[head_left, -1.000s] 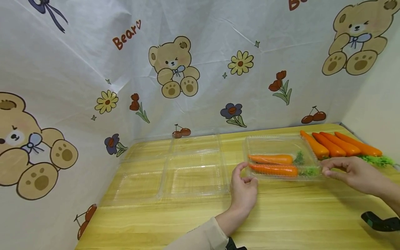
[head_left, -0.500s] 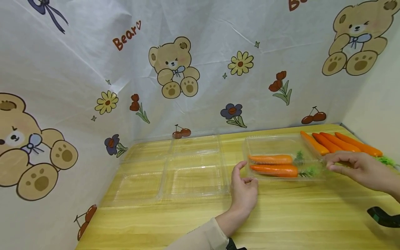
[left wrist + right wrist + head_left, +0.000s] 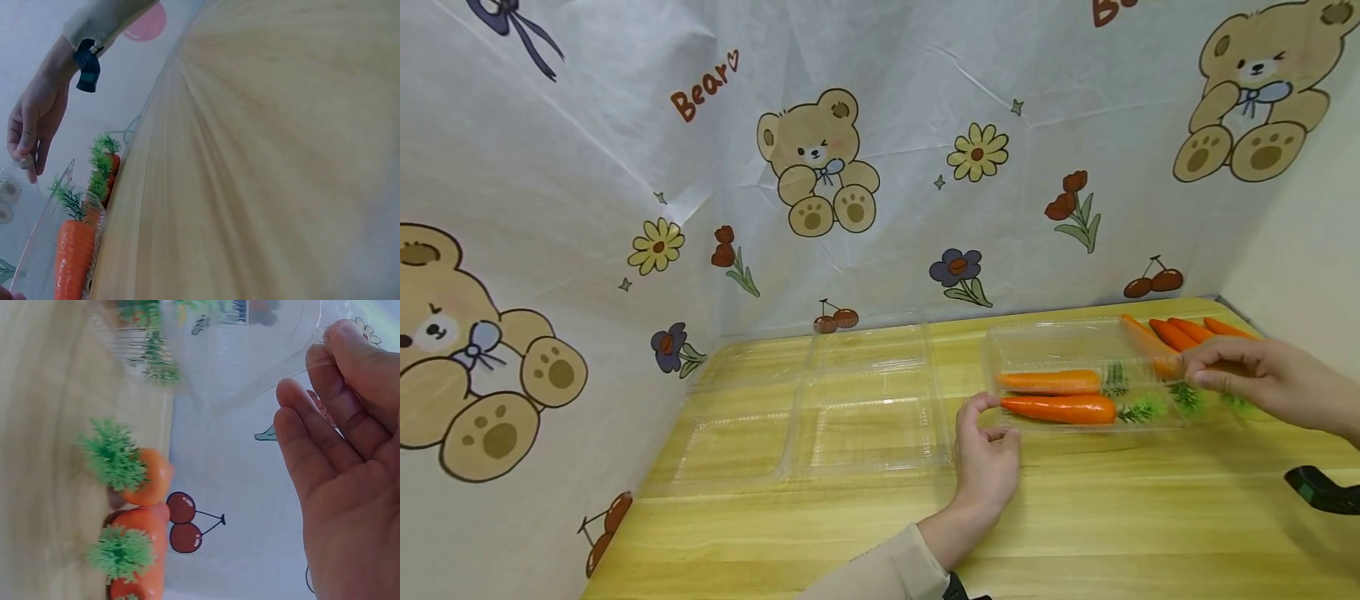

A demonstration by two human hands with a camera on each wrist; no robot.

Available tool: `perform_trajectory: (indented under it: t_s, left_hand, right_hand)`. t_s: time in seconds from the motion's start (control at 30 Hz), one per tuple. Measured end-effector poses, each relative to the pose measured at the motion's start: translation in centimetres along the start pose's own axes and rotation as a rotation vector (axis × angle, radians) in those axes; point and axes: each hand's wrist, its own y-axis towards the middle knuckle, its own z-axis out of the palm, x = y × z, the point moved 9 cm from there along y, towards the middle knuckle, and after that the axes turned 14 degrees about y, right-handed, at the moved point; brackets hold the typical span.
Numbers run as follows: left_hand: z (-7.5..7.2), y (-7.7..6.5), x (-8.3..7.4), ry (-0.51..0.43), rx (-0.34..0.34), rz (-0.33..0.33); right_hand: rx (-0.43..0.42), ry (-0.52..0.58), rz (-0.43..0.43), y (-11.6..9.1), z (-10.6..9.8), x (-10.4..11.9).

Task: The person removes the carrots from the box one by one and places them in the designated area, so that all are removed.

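Note:
Two orange carrots with green tops, a front one and a rear one, lie in a clear plastic clamshell box on the right half of the table. My left hand holds the box's front left corner with bent fingers; only a fingertip shows in the left wrist view. At the opposite side, my right hand pinches the edge of the clear lid between thumb and index finger. The lid is tilted up at the front. Its other fingers are loosely bent.
Several loose carrots lie behind the right hand, partly covered by it. Two open clear clamshells, one nearer and one farther left, lie side by side on the wooden table. A bear-print sheet hangs behind.
My right hand has moved up and slightly right, raising the lid's front edge off the box. More of the loose carrots is now hidden behind it. The left hand has stayed in place.

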Motion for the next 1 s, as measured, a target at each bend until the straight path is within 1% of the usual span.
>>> perform_trajectory:
  t_s: [0.07,0.13,0.3,0.5,0.67,0.83,0.93,0.97,1.0]
  left_hand:
    - [0.0,0.1,-0.1,-0.011,0.002,0.01]
    - [0.0,0.2,-0.1,-0.024,0.005,0.016]
    - [-0.1,0.3,-0.1,-0.046,-0.003,0.027]
    - [-0.1,0.4,0.1,-0.043,-0.009,0.018]
    - [-0.1,0.3,0.1,-0.053,-0.012,0.021]
    - [0.0,0.3,0.2,-0.075,-0.007,0.012]
    - [0.0,0.3,0.2,-0.083,-0.009,0.011]
    - [0.0,0.3,0.1,-0.085,-0.011,0.011]
    - [0.0,0.3,0.1,-0.086,-0.012,0.012]
  right_hand:
    - [-0.006,-0.016,0.023,0.3,-0.3,-0.1]
    - [-0.018,-0.01,0.026,0.7,-0.7,-0.1]
    - [-0.05,0.06,0.006,1.3,-1.5,0.3]
    - [-0.122,0.125,0.047,2.0,-2.6,0.2]
    - [-0.154,0.179,0.074,2.8,-3.2,0.1]
    - [-0.18,0.224,0.079,3.8,-3.3,0.1]
    - [-0.182,0.282,0.049,4.6,-3.2,0.3]
    - [-0.184,0.311,0.033,4.9,-3.1,0.4]
    - [-0.183,0.369,0.007,5.2,-3.1,0.5]
